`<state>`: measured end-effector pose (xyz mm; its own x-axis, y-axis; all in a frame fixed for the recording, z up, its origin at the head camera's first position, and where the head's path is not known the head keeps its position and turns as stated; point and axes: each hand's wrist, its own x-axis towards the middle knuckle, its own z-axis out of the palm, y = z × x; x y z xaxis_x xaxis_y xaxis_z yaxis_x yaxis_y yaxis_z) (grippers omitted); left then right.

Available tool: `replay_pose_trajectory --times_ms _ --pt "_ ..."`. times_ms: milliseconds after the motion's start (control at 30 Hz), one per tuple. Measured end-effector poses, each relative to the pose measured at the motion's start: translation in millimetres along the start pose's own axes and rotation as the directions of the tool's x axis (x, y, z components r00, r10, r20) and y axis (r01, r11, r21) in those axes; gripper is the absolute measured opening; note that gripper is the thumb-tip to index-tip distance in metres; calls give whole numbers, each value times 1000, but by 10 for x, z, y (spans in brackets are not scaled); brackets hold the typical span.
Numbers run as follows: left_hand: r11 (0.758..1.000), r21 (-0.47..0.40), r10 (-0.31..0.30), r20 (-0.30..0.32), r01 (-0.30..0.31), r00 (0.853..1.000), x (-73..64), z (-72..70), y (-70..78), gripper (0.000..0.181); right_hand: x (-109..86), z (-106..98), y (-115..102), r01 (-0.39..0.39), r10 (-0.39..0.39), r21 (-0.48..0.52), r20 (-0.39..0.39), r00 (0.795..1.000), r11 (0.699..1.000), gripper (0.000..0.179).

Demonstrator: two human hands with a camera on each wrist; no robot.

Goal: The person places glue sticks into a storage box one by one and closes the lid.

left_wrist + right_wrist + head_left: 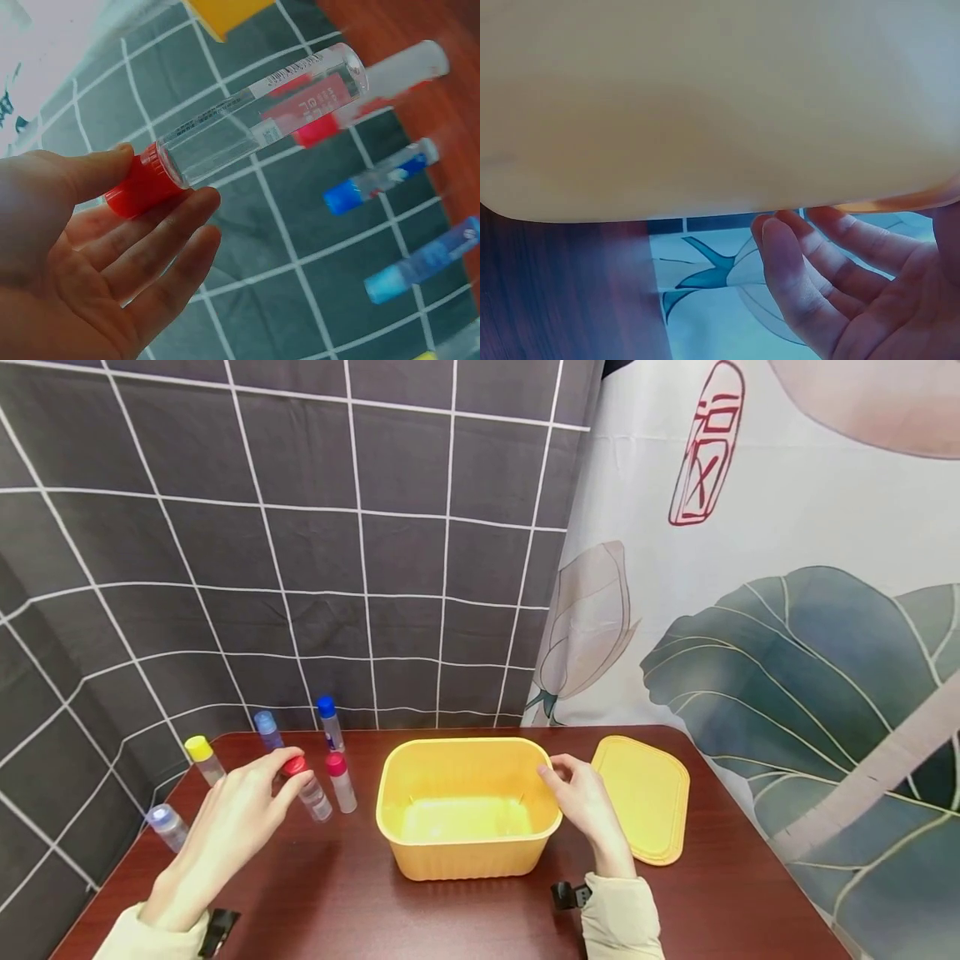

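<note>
My left hand (240,802) pinches the red cap (146,184) of a clear bottle (262,112) between thumb and fingers. This bottle has a barcode label and tilts with its base toward the box. My right hand (588,802) holds the right rim of a yellow plastic box (468,860), its fingertips (780,232) right at the edge. Nothing lies inside the box. Close beside the held bottle, a white bottle with a pinkish-red cap (343,789) stands on the table.
Around the left hand stand bottles with a dark blue cap (330,722), a light blue cap (268,729), a yellow cap (205,758) and a pale blue cap (167,827). Right of the box lies a yellow lid (651,802). A grid curtain (405,560) hangs behind the brown table (337,910).
</note>
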<state>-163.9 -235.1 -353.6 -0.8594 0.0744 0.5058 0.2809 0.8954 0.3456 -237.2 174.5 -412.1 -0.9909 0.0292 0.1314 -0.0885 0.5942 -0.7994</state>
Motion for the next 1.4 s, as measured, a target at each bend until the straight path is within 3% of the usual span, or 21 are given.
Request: replay_pose_trajectory --times_ms 267,500,667,800,1033,1200,1400 --pt "995 19 101 -10 -101 995 221 -103 249 33 12 18 17 -20 20 16 -6 1000 1000 28" --pt "988 39 153 -65 -150 986 394 -143 464 29 -14 19 17 -26 26 17 4 1000 1000 29" --pt "978 39 205 -30 -204 978 544 -97 629 20 -13 22 21 -20 20 22 -5 1000 1000 28" --pt "960 24 280 11 -280 960 675 -29 755 13 -10 21 14 -13 13 24 -14 1000 1000 28" --pt "926 14 376 84 -378 923 852 160 942 20 -27 51 31 -10 11 26 -19 1000 1000 27" --pt "892 12 447 123 -452 886 952 320 1072 23 -24 65 47 -18 19 32 -21 1000 999 27" --pt "879 -15 466 230 -476 854 1055 530 1203 21 -16 38 24 -23 24 42 -15 1000 999 27"
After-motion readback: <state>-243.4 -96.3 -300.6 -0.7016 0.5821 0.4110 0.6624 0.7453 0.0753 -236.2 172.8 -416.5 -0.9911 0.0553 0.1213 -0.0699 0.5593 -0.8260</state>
